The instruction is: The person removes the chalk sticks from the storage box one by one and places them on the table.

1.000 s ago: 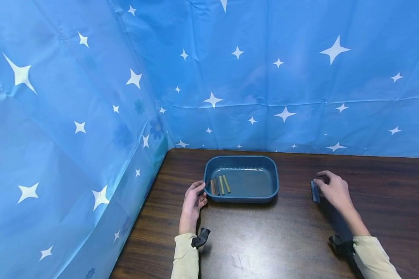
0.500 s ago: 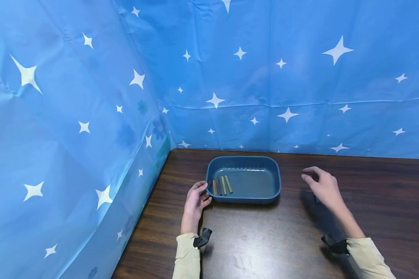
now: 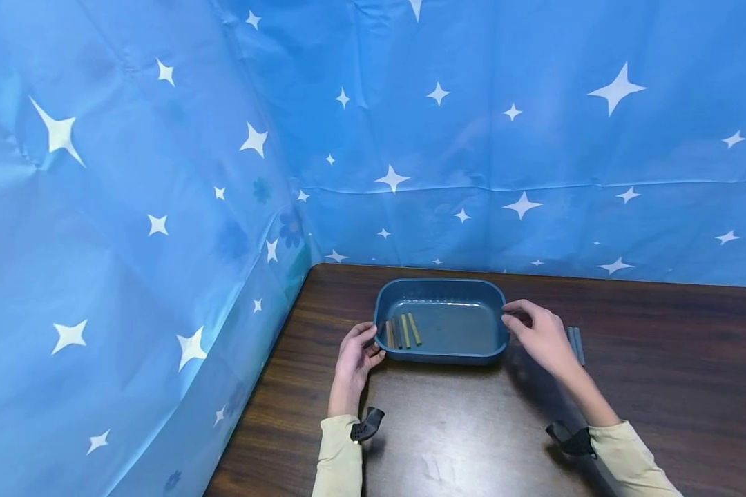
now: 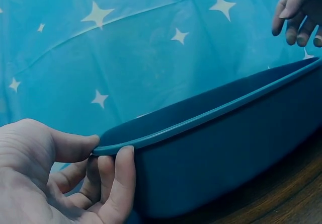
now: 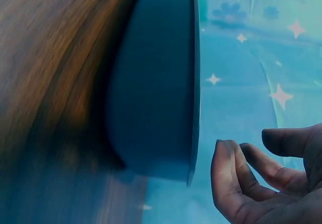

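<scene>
A blue plastic tub [image 3: 444, 357] stands on the dark wooden table. My left hand [image 3: 353, 360] grips its left end; in the left wrist view, thumb and fingers [image 4: 125, 176] pinch the rim. Several thin coloured sticks [image 3: 415, 329], brown, dark and yellow-green and resembling chalk, lie side by side inside the tub's left part. Beside the tub's right end hovers my right hand [image 3: 546, 344], its fingers loosely bent with nothing between them. The right wrist view shows that hand [image 5: 269, 178] apart from the rim. Two blue sticks [image 3: 575, 344] lie on the table beyond it, partly hidden.
A blue cloth with white stars [image 3: 447, 138] hangs behind the table [image 3: 677, 359] and along its left side. Black camera mounts [image 3: 367, 424] sit on both wrists. Bare tabletop extends right of the blue sticks and in front of the tub.
My right hand has left the blue sticks and moved left to the tub's right end. The left hand stays at the tub's left rim. The whole view has shifted slightly.
</scene>
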`<state>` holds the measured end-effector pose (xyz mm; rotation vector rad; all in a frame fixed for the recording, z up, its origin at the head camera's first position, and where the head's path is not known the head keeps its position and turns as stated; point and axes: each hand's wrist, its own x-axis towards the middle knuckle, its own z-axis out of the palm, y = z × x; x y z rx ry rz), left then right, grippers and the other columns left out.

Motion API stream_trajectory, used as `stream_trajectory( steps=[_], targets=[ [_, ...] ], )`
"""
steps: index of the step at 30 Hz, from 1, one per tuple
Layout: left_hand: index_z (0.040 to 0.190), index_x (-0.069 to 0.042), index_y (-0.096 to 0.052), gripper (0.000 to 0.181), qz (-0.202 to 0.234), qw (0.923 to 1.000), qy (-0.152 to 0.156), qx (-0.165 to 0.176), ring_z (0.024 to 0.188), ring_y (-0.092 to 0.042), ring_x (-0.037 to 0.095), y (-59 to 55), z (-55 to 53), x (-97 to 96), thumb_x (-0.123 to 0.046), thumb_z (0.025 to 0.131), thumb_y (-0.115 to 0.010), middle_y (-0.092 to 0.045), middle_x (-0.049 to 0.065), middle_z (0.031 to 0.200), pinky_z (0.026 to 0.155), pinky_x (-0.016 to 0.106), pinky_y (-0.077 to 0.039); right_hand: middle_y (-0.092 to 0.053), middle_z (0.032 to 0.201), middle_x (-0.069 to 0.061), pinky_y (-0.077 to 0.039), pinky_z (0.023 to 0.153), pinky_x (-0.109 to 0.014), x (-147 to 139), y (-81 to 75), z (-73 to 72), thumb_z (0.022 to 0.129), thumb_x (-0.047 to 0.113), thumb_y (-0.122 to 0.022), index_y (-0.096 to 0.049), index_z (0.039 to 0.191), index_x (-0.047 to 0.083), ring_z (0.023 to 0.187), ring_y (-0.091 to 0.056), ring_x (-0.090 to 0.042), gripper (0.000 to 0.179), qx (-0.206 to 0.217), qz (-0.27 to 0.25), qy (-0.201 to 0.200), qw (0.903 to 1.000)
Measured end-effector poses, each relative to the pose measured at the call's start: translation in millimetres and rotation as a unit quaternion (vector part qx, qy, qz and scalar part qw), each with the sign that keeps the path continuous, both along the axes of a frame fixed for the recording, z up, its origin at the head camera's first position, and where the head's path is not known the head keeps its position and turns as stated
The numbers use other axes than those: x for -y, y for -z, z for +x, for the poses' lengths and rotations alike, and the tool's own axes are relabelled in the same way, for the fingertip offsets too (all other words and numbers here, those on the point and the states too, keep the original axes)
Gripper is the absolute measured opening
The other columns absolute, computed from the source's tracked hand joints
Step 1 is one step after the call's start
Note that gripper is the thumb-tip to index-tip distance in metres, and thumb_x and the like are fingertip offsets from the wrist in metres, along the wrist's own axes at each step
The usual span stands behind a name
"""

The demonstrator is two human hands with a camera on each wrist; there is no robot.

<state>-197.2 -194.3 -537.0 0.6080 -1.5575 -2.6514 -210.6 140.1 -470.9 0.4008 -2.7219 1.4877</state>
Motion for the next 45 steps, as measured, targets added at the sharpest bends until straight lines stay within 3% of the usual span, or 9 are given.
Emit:
stream_trajectory(
  steps=[22, 29, 34, 45],
  targets=[
    [0.1, -0.007, -0.057, 0.006, 0.011, 0.9999, 0.003, -0.002, 0.065, -0.052, 0.009, -0.5, 1.7, 3.0, -0.002, 0.102, -0.058, -0.054, 0.002, 0.081, 0.056, 0.022, -0.055, -0.07, 0.1, -0.019, -0.053, 0.067, -0.036, 72.8, 13.0, -6.0, 0.104, 0.011, -0.059, -0.066, 0.123, -0.005, 0.088, -0.068, -0.035, 0.026, 0.038, -0.025, -0.074, 0.9962],
    [0.101, -0.007, -0.058, 0.006, 0.011, 0.9999, -0.001, -0.007, 0.065, -0.054, 0.009, -2.4, 4.2, 1.9, -0.001, 0.102, -0.058, -0.056, 0.003, 0.083, 0.056, 0.022, -0.055, -0.072, 0.1, -0.013, -0.055, 0.073, -0.041, 97.4, 17.8, -9.9, 0.101, 0.01, -0.064, -0.066, 0.124, -0.005, 0.089, -0.068, -0.029, 0.028, 0.051, 0.001, -0.084, 0.9952],
    [0.1, -0.008, -0.058, 0.006, 0.001, 1.0, 0.0, -0.004, 0.066, -0.052, 0.009, -1.8, 4.9, 2.0, -0.002, 0.102, -0.058, -0.054, 0.001, 0.082, 0.057, 0.022, -0.055, -0.072, 0.102, -0.014, -0.056, 0.081, -0.048, 113.5, 20.6, -15.2, 0.098, 0.01, -0.068, -0.065, 0.125, -0.006, 0.097, -0.069, -0.032, 0.031, 0.066, 0.023, -0.08, 0.9943],
    [0.099, -0.01, -0.058, 0.007, -0.005, 1.0, 0.001, -0.006, 0.066, -0.053, 0.009, -3.5, 4.2, 3.9, -0.003, 0.102, -0.058, -0.055, 0.002, 0.084, 0.057, 0.023, -0.056, -0.072, 0.102, -0.018, -0.057, 0.078, -0.047, 141.8, 28.1, -31.3, 0.095, 0.005, -0.069, -0.062, 0.128, -0.009, 0.094, -0.069, -0.033, 0.037, 0.078, 0.034, -0.093, 0.992]
  ],
)
